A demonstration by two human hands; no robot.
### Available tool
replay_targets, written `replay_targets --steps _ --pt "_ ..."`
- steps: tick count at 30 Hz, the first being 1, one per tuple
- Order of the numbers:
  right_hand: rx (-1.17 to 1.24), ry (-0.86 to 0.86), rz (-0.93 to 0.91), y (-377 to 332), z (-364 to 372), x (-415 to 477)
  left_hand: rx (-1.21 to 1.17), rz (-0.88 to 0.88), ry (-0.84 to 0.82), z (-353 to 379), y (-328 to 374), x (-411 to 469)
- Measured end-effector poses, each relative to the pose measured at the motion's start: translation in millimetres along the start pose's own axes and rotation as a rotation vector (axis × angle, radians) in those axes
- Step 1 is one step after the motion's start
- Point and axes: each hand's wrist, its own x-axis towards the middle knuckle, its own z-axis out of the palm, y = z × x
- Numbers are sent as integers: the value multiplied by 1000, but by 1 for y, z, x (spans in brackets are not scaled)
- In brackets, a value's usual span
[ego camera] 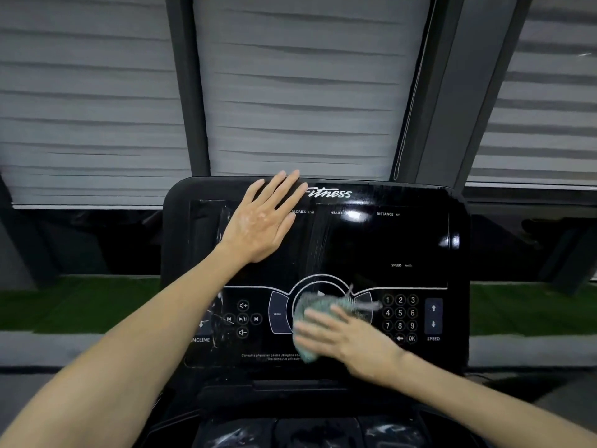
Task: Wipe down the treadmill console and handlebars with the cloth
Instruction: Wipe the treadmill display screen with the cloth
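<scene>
Cloth (pixel 310 306) is pressed on console (pixel 403 240) at 6 o'clock by right hand (pixel 350 341), grip released; left hand (pixel 258 224) is laid flat at 10 o'clock.

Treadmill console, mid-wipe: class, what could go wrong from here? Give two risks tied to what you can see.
1. The right hand presses the crumpled grey-green cloth over the round centre control, close to the white number keypad. A key might be triggered if the machine has power.
2. The left hand lies flat on the glossy black treadmill console, likely leaving fingerprints that need rewiping.
</scene>
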Motion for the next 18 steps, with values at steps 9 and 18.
replay_targets --steps 9,18 --pt "1 66 9 64 -32 21 -10 7 11 0 0 0" --pt "93 260 568 118 -73 64 -40 10 10 -1 -1 0"
